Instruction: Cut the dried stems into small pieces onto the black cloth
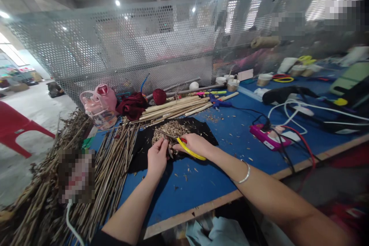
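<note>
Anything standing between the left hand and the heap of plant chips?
Nothing visible: the left hand has its fingertips at the near edge of the heap. Just beyond them, the blades of the yellow-handled scissors, held in the right hand, reach over the chips.

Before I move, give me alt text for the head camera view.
A person's right hand holds yellow-handled scissors over a heap of dry plant bits on a black sheet, with the left hand beside the blades. Brown stems lie to the left on the blue table, pale sticks behind, and a magenta power strip to the right.
</note>
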Action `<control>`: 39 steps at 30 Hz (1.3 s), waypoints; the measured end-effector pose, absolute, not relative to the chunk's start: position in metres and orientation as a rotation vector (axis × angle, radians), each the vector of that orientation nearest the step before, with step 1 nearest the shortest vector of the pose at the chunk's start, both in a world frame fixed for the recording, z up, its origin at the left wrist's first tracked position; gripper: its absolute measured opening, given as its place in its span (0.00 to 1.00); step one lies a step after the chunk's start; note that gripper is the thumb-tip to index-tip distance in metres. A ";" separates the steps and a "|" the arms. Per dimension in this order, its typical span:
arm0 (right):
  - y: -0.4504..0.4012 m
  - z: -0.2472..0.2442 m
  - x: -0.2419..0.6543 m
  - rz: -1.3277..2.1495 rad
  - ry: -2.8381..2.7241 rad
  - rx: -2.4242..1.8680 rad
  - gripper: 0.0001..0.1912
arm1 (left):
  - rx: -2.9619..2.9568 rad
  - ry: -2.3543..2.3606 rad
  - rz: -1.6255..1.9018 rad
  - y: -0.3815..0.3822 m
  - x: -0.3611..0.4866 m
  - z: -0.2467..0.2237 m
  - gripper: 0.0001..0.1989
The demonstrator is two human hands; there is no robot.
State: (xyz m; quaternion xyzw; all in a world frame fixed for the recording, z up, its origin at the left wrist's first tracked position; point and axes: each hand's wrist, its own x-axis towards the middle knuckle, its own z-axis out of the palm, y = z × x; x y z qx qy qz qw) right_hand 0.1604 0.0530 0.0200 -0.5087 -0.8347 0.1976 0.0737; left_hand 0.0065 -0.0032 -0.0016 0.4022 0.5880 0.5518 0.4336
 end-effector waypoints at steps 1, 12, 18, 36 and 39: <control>0.052 0.020 0.160 0.526 -2.519 -1.527 0.33 | 0.978 1.456 1.382 -0.003 0.006 -0.002 0.21; 0.038 0.024 0.153 0.379 -2.520 -1.457 0.39 | 1.043 1.463 1.371 -0.005 0.011 -0.006 0.15; 0.036 0.020 0.150 0.339 -2.533 -1.449 0.36 | 1.181 1.544 1.340 -0.009 0.010 -0.006 0.16; 0.037 0.011 0.148 0.421 -2.520 -1.623 0.38 | 1.213 1.573 1.295 -0.005 0.008 -0.009 0.17; 0.042 0.011 0.151 0.479 -2.510 -1.632 0.36 | 1.161 1.535 1.305 -0.004 0.009 -0.007 0.17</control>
